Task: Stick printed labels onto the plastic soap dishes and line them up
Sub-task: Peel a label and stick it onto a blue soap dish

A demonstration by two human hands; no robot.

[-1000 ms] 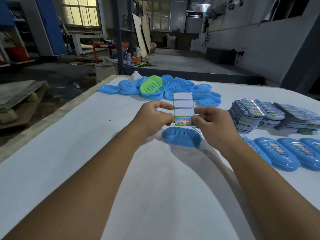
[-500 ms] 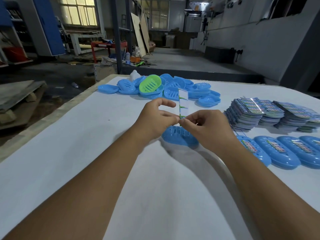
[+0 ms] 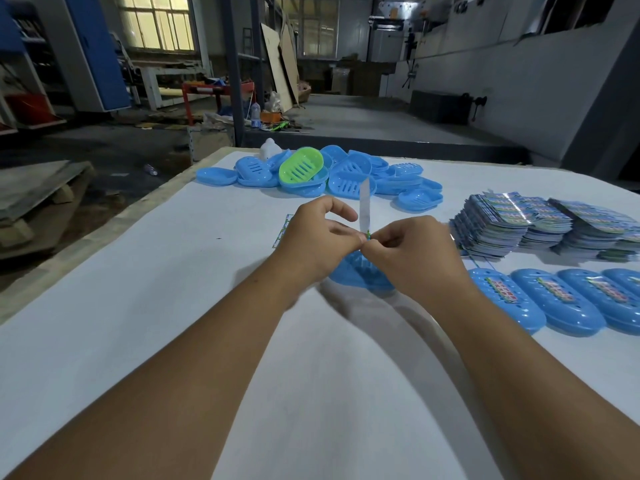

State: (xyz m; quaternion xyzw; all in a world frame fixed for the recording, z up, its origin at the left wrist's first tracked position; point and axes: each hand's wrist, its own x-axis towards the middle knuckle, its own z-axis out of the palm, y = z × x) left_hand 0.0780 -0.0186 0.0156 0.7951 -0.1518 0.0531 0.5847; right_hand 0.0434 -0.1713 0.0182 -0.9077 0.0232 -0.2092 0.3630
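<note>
My left hand (image 3: 318, 240) and my right hand (image 3: 412, 254) meet above a blue soap dish (image 3: 349, 275) on the white table. Both pinch the lower end of a label backing strip (image 3: 364, 206), which stands upright and edge-on to me. The dish lies just beneath the hands and is mostly hidden by them. A small piece of label sheet (image 3: 282, 228) shows on the table to the left of my left hand.
A heap of blue soap dishes (image 3: 349, 174) with one green dish (image 3: 301, 166) lies at the far side. Stacks of printed label sheets (image 3: 519, 223) sit at the right. A row of labelled blue dishes (image 3: 554, 299) lies in front of them. The table's left edge (image 3: 104, 230) drops to the floor.
The strip has turned from facing me to edge-on. My hands have closed together at its lower end, above the dish.
</note>
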